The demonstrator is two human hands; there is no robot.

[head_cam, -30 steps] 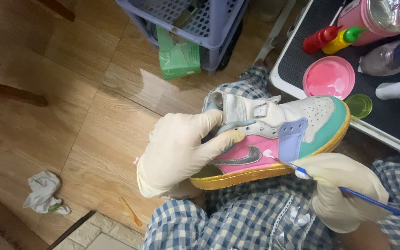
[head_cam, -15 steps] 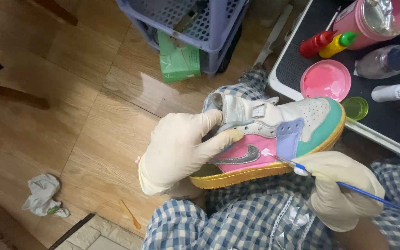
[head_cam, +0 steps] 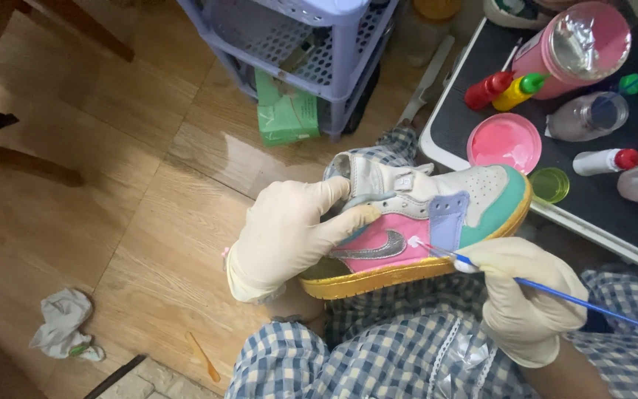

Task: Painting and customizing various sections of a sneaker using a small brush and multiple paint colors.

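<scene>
A small sneaker (head_cam: 437, 214) with pink, lilac, teal and white panels and a gold sole lies on its side above my lap. My left hand (head_cam: 289, 236), in a pale glove, grips the heel end of the sneaker. My right hand (head_cam: 529, 295), also gloved, holds a thin blue-handled paintbrush (head_cam: 555, 293). The brush's white tip touches the pink side panel beside the silver curved stripe.
A black tray table (head_cam: 481, 96) at right carries a pink paint dish (head_cam: 504, 142), a small green cup (head_cam: 549, 184), red and yellow squeeze bottles (head_cam: 500, 89), a pink tub and clear bottles. A lilac plastic basket (head_cam: 311, 44) and a green packet (head_cam: 283, 114) stand ahead. A crumpled tissue (head_cam: 64, 321) lies on the wooden floor.
The brush tip has moved left along the shoe, from near the lilac panel onto the pink panel. My left hand keeps its hold on the heel.
</scene>
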